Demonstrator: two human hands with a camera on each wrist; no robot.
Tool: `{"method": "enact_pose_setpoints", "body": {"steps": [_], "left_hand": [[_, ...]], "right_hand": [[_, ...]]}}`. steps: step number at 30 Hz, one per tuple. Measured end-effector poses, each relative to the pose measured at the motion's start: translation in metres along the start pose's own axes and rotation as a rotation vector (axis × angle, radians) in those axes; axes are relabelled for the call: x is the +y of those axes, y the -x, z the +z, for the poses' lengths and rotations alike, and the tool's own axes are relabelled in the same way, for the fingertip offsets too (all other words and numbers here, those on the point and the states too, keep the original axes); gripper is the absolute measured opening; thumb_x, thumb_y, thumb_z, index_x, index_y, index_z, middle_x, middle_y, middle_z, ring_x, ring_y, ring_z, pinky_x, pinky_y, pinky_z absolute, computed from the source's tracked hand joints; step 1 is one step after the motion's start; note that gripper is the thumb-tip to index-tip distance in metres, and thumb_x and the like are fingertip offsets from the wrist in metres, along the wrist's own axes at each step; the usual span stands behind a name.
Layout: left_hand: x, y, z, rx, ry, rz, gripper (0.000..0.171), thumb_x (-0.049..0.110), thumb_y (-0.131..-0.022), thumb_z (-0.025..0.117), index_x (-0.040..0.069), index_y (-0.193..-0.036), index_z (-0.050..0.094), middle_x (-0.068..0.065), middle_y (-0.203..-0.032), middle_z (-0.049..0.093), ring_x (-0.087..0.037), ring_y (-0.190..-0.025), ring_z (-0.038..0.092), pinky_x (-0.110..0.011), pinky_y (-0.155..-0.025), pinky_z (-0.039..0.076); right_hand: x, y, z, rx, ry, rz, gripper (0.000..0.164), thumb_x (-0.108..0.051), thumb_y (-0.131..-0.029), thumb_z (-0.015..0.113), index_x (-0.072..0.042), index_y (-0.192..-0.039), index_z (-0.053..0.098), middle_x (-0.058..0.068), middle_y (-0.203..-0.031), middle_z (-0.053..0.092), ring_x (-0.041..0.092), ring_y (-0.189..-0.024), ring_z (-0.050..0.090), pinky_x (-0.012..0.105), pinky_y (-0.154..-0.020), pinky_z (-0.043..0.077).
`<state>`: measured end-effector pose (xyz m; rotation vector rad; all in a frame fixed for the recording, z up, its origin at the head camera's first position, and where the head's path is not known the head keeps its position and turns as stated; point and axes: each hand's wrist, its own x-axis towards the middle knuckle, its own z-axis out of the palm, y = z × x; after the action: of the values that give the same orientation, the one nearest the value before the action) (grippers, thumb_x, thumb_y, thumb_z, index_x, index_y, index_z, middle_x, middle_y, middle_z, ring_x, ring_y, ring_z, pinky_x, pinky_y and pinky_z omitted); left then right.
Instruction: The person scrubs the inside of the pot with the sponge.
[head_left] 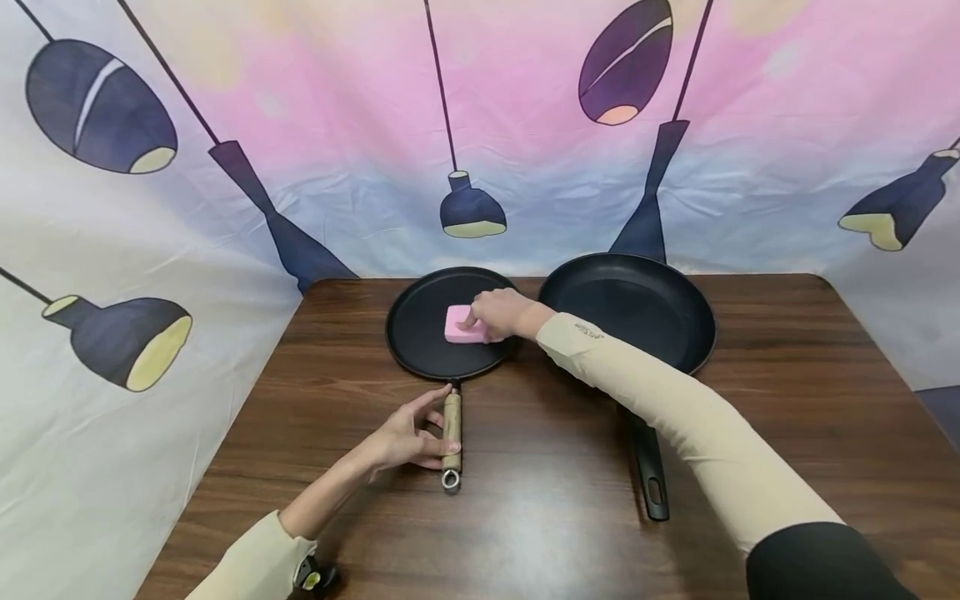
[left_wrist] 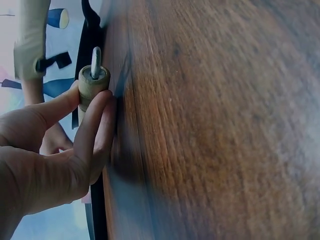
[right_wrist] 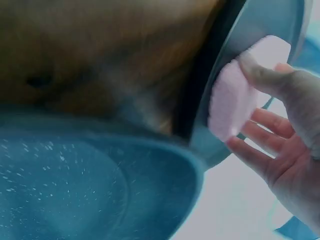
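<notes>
A flat black pan (head_left: 416, 333) with a low rim lies at the back of the table, its wooden handle (head_left: 452, 417) pointing toward me. My left hand (head_left: 405, 437) holds that handle between thumb and fingers; the metal ring (left_wrist: 96, 62) at its end shows in the left wrist view. On the pan's cooking surface lies a pink sponge (head_left: 459, 325), pinched by my right hand (head_left: 504, 312). The right wrist view shows the thumb on one face of the sponge (right_wrist: 232, 100) and the fingers at its other side.
A larger, deeper black frying pan (head_left: 622, 292) stands to the right, partly under my right forearm, its black handle (head_left: 651, 475) toward me. Whitish specks show inside it in the right wrist view. A patterned cloth (head_left: 360, 208) hangs behind the wooden table (head_left: 540, 500).
</notes>
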<state>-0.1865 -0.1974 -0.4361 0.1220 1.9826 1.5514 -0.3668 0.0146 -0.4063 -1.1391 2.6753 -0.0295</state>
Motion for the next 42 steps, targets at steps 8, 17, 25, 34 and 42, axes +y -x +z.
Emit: {"method": "enact_pose_setpoints", "body": {"steps": [8, 17, 25, 34, 42], "left_hand": [[0.0, 0.006, 0.007, 0.006, 0.006, -0.001, 0.097, -0.003, -0.086, 0.079, 0.01, -0.163, 0.021, -0.017, -0.118, 0.045, -0.01, -0.077, 0.068, -0.039, -0.077, 0.067], [0.001, 0.001, -0.005, 0.021, 0.008, 0.004, 0.097, -0.002, -0.086, 0.079, 0.011, -0.163, 0.022, -0.017, -0.118, 0.045, -0.01, -0.077, 0.067, -0.038, -0.076, 0.067], [-0.001, 0.009, -0.014, 0.028, -0.018, -0.015, 0.096, -0.001, -0.086, 0.08, 0.01, -0.163, 0.022, -0.017, -0.118, 0.044, -0.01, -0.075, 0.066, -0.038, -0.074, 0.066], [-0.001, 0.007, -0.009, 0.026, 0.006, -0.002, 0.097, -0.002, -0.086, 0.08, 0.007, -0.162, 0.021, -0.016, -0.115, 0.045, -0.01, -0.074, 0.065, -0.038, -0.073, 0.067], [0.002, 0.002, 0.001, 0.016, 0.016, 0.004, 0.095, -0.004, -0.086, 0.078, 0.008, -0.162, 0.022, -0.016, -0.115, 0.044, -0.01, -0.076, 0.067, -0.037, -0.073, 0.067]], "right_hand": [[0.033, -0.023, 0.0, 0.046, -0.056, 0.133, 0.057, -0.012, -0.098, 0.069, -0.024, -0.151, 0.051, 0.012, -0.142, 0.061, 0.027, -0.129, 0.057, 0.039, -0.11, 0.051], [0.025, -0.01, -0.015, -0.069, -0.111, 0.132, 0.067, -0.013, -0.09, 0.08, -0.024, -0.15, 0.052, 0.011, -0.152, 0.054, 0.022, -0.116, 0.059, 0.031, -0.09, 0.05], [-0.01, 0.002, 0.003, -0.037, -0.003, 0.04, 0.061, -0.033, -0.092, 0.078, -0.023, -0.148, 0.055, 0.009, -0.147, 0.059, 0.03, -0.135, 0.054, 0.041, -0.113, 0.049], [-0.058, -0.011, 0.02, 0.079, 0.057, -0.116, 0.061, -0.035, -0.097, 0.071, -0.036, -0.153, 0.047, 0.01, -0.131, 0.065, 0.028, -0.115, 0.06, 0.042, -0.1, 0.055], [-0.07, -0.05, 0.016, 0.098, 0.235, -0.001, 0.053, -0.039, -0.105, 0.058, -0.046, -0.155, 0.038, 0.009, -0.138, 0.059, 0.029, -0.127, 0.054, 0.043, -0.104, 0.053]]}}
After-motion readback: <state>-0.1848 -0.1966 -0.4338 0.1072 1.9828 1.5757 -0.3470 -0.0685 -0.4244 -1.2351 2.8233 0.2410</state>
